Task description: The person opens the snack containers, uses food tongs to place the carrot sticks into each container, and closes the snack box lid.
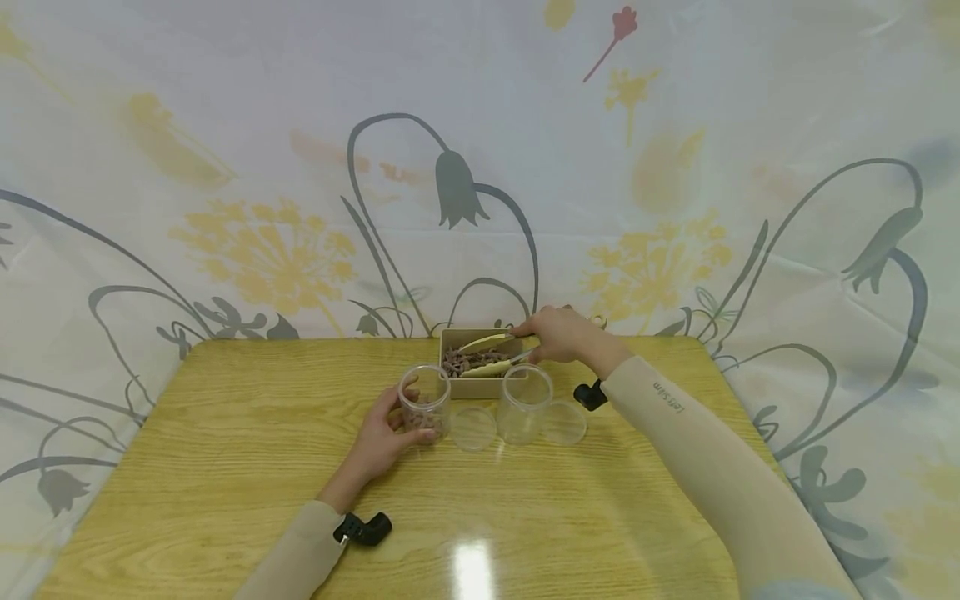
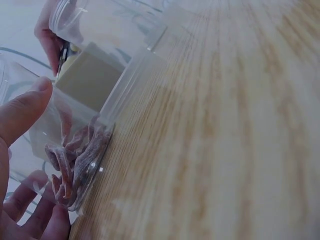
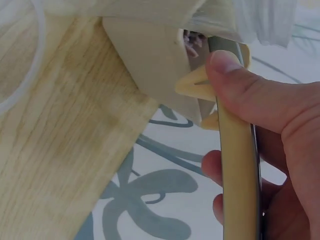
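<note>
My left hand (image 1: 384, 435) curls round a clear plastic jar (image 1: 424, 400) standing on the table. Several brownish-purple dried strips (image 2: 75, 160) lie in its bottom. With my right hand (image 1: 558, 335) I grip a pair of tongs (image 3: 236, 165) with pale yellow, metal-edged arms. The tongs reach into a beige box (image 1: 483, 388) of similar dried strips (image 1: 476, 360) at the table's back edge; the head view shows their arms spread apart over the strips. Whether the tips pinch any strip I cannot tell.
Right of the held jar stands a second clear jar (image 1: 524, 408), in front of the box. Two clear round lids lie on the table, one lid (image 1: 473, 429) between the jars and another lid (image 1: 565, 423) to the right. A flower-patterned cloth (image 1: 480, 167) hangs behind the table (image 1: 525, 517).
</note>
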Tool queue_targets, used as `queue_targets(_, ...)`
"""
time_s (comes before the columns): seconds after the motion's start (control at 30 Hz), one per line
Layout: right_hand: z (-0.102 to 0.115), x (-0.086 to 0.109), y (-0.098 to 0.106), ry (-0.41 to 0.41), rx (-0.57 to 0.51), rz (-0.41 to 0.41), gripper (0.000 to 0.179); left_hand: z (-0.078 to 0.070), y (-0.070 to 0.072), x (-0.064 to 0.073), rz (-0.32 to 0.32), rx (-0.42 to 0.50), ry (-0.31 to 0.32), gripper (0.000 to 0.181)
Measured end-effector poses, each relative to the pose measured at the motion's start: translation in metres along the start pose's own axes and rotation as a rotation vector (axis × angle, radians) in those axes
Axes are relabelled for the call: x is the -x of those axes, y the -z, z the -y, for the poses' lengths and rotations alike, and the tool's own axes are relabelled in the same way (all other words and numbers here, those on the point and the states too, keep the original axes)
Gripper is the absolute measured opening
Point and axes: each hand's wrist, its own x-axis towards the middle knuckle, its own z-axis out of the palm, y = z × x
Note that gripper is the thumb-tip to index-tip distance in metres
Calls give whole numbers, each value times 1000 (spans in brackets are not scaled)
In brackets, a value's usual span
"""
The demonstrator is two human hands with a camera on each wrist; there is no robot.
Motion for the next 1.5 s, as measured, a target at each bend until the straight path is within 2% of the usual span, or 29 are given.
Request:
queue_targets(0.27,1,6,-2,-1,0,-59,55,-1,0,-1,-3,-8,-3,84)
queue_targets(0.5,4,14,4,-53,72,-96,52,-1,-1,0,-18,-40,7,82)
queue_targets(0.73,1,18,9,-85,80,-94,52,0,-2,1,-39,-55,-25,73)
queue_targets(0.83,-1,20,11,-87,84,-97,52,-1,-2,1,-41,-49,-37,75)
queue_targets(1.07,-2,23,12,-118,-34,-73,61,1,-1,1,-29,-53,-42,81)
queue_targets(1.23,0,20,8,-103,-104,-26,62,2,1,1,-21,-47,-22,79)
queue_targets(1.37,3,15,4,-114,-108,36,59,-17,-2,4,-14,-52,-13,78)
queue_targets(1.47,4,12,3,-110,-89,45,56,-31,-3,6,-9,-47,-5,79)
queue_targets(1.5,4,12,3,-107,-82,40,55,-31,-3,7,-7,-46,-10,80)
